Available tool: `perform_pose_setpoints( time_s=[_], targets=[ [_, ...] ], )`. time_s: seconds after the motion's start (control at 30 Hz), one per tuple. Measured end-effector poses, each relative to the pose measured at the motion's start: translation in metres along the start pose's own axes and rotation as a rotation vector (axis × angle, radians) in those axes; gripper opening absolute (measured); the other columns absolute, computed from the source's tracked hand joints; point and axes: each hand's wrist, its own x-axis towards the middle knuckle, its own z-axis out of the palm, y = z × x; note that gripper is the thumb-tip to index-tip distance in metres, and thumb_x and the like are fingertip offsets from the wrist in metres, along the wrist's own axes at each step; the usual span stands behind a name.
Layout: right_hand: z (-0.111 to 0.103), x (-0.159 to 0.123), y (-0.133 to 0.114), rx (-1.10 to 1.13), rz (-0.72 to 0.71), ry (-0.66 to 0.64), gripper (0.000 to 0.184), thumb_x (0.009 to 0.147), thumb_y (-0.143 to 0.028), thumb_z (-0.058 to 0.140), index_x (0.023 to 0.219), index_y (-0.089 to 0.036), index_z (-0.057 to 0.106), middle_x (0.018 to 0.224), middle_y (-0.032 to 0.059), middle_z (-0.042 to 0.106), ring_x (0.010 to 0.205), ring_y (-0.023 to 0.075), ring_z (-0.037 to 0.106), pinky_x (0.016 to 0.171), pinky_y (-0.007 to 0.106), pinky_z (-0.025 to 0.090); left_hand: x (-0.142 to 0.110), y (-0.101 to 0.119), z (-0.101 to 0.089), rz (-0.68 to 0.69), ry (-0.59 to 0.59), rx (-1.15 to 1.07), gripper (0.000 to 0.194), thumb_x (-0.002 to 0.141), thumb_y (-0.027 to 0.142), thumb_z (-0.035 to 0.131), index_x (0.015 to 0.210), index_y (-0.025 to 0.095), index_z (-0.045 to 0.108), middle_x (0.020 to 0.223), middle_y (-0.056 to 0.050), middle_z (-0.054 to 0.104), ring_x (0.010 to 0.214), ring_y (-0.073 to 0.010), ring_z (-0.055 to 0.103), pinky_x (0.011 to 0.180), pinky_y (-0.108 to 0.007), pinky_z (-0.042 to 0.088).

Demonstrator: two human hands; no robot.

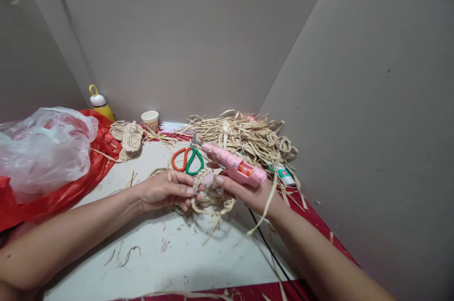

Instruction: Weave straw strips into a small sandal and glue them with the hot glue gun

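My left hand [163,190] pinches a small woven straw piece [209,199] at the middle of the white work surface [170,258], fingers closed on its edge. My right hand [253,192] grips a pink glue gun [234,165], its nozzle pointing left and away over the straw piece. The right fingertips also touch the straw piece. A black cord [273,256] runs from the gun toward me. A loose straw strip [264,209] hangs over my right wrist.
Orange-and-green scissors [187,159] lie just behind my hands. A heap of straw strips [244,135] fills the back right, with a small tube [285,176] beside it. Woven straw pieces [128,138], a paper cup [150,119], a yellow bottle [101,105], and plastic bags [46,150] lie left.
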Motion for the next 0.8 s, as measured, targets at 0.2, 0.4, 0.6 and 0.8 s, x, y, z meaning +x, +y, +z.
perform_pose_setpoints(
  time_s=[0.2, 0.4, 0.6, 0.8],
  targets=[
    [-0.016, -0.005, -0.009, -0.228, -0.133, 0.002, 0.051, 0.090, -0.028, 0.062, 0.140, -0.024, 0.053, 0.112, 0.0073, 0.073, 0.071, 0.0179, 0.070, 0.056, 0.025, 0.057, 0.000, 0.007, -0.008, 0.083, 0.015, -0.072, 0.038, 0.062, 0.024, 0.089, 0.093, 0.007, 0.075, 0.076, -0.005, 0.073, 0.055, -0.0073, 0.063, 0.057, -0.019, 0.053],
    [-0.018, -0.006, -0.021, -0.356, -0.303, -0.081, 0.048, 0.087, -0.021, 0.063, 0.135, -0.025, 0.058, 0.130, 0.0084, 0.066, 0.110, 0.0263, 0.067, 0.087, 0.036, 0.057, -0.002, 0.012, -0.009, 0.186, 0.035, -0.033, 0.032, 0.063, 0.019, 0.087, 0.088, 0.012, 0.069, 0.067, 0.000, 0.070, 0.051, -0.0078, 0.061, 0.052, -0.020, 0.051],
    [-0.013, -0.012, -0.010, -0.096, 0.017, 0.164, 0.028, 0.083, -0.033, 0.070, 0.108, -0.020, 0.073, 0.084, 0.0081, 0.074, 0.072, 0.0233, 0.069, 0.059, 0.033, 0.058, -0.003, 0.009, -0.005, 0.281, 0.083, 0.070, 0.029, 0.065, 0.022, 0.085, 0.084, 0.013, 0.066, 0.066, 0.000, 0.068, 0.053, -0.0078, 0.060, 0.052, -0.020, 0.050],
    [0.006, -0.007, -0.002, 0.166, 0.139, 0.141, 0.048, 0.077, -0.035, 0.076, 0.124, -0.026, 0.067, 0.095, 0.0057, 0.072, 0.075, 0.0194, 0.064, 0.062, 0.030, 0.055, -0.004, 0.000, 0.002, 0.267, 0.037, 0.141, 0.028, 0.065, 0.024, 0.085, 0.085, 0.013, 0.067, 0.066, 0.002, 0.067, 0.052, -0.0083, 0.060, 0.055, -0.022, 0.050]
  ],
)
